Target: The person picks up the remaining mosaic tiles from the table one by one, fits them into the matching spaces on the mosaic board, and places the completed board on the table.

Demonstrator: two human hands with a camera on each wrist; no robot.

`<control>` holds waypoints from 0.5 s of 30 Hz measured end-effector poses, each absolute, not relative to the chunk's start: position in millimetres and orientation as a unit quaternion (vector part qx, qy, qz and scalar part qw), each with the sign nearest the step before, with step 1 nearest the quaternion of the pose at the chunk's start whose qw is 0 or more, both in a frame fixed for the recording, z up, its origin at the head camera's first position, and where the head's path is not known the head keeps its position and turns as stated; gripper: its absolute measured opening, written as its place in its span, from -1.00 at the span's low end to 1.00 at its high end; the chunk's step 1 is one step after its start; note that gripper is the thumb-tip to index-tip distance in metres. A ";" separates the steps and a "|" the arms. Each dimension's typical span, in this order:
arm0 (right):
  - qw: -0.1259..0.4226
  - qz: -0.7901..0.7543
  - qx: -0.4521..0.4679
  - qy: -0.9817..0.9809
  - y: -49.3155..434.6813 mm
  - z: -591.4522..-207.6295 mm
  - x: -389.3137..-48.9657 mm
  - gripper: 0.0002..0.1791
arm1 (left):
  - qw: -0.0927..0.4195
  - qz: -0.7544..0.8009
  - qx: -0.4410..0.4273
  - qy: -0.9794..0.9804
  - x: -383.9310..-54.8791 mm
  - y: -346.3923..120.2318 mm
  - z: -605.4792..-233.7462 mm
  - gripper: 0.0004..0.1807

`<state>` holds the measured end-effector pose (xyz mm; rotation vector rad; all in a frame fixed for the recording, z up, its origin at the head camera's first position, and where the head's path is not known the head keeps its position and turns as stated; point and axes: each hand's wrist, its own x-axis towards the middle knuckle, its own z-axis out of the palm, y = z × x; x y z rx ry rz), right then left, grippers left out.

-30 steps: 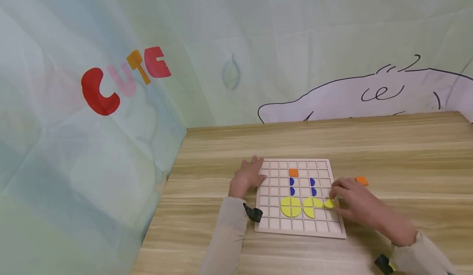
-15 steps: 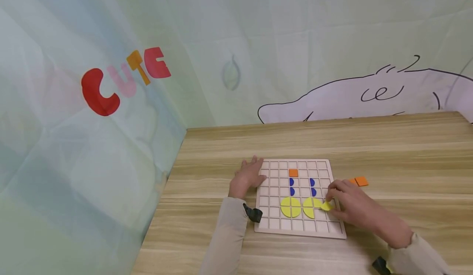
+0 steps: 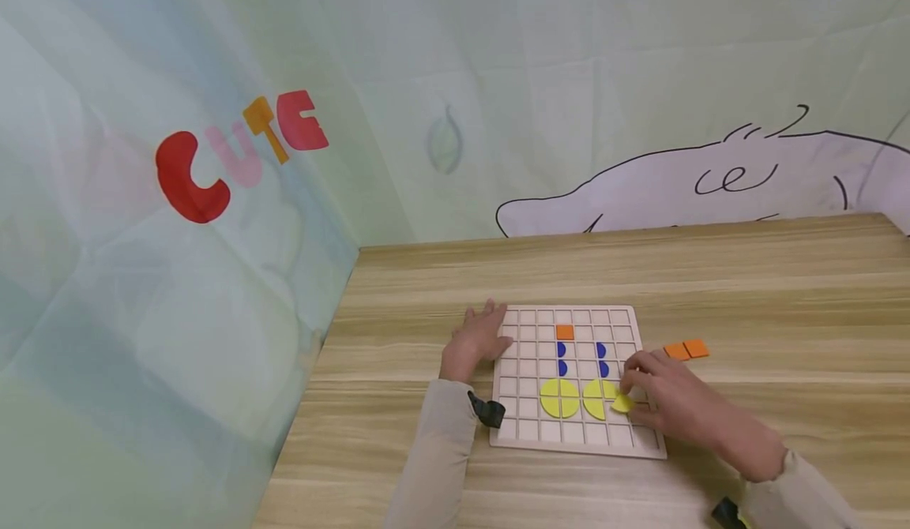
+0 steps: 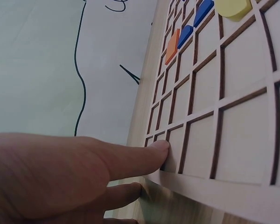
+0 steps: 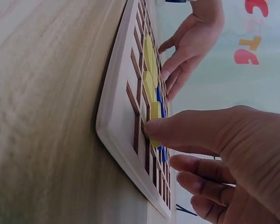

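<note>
A pale wooden grid board (image 3: 528, 431) lies on the table. My left hand (image 3: 475, 343) rests at its upper left edge, the thumb (image 4: 154, 156) on the rim and the other fingers extended outside it. My right hand (image 3: 671, 395) pinches a yellow quarter-circle tile (image 3: 622, 404) between thumb and finger over the board's right side. That tile sits just right of a three-quarter yellow disc (image 3: 592, 392), whose lower right cell is bare. Further left lies a full yellow circle (image 3: 559, 399). Above them are blue half-circle tiles (image 3: 603, 369) in two columns and one orange square tile (image 3: 565, 332).
Two loose orange squares (image 3: 686, 350) lie on the wooden table (image 3: 817, 300) beyond my right hand. A printed cloth backdrop (image 3: 441, 55) stands behind the table and along its left side. Dark wrist straps (image 3: 486, 410) sit on both sleeves.
My right hand has slid left and slightly down with the yellow quarter-circle tile, closer to the three-quarter disc, uncovering the second loose orange square. My left hand stays put.
</note>
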<state>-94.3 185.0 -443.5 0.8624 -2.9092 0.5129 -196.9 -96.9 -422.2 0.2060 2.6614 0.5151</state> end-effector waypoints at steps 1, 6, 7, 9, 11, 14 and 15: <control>0.032 0.164 0.282 -0.945 184.5 -443.0 -94.2 -0.75 | 0.210 0.184 0.074 0.957 -196.8 -96.9 -422.1 -0.33; 0.029 0.156 0.284 -0.945 182.2 -442.4 -93.3 -0.77 | 0.209 0.181 0.075 0.958 -196.3 -96.6 -422.5 -0.33; 0.031 0.155 0.284 -0.946 182.0 -442.4 -93.0 -0.78 | 0.209 0.182 0.075 0.958 -196.2 -96.6 -422.5 -0.33; 0.032 0.156 0.287 -0.945 181.9 -442.3 -92.6 -0.78 | 0.210 0.183 0.075 0.958 -196.3 -96.7 -422.5 -0.33; 0.035 0.157 0.291 -0.943 181.9 -442.4 -92.3 -0.78 | 0.210 0.182 0.076 0.958 -196.3 -96.9 -422.4 -0.32; 0.042 0.162 0.300 -0.939 182.3 -442.7 -91.5 -0.78 | 0.211 0.179 0.077 0.958 -196.3 -97.1 -422.5 -0.32; 0.046 0.163 0.302 -0.938 182.4 -443.1 -91.2 -0.78 | 0.210 0.181 0.077 0.958 -196.2 -97.1 -422.5 -0.32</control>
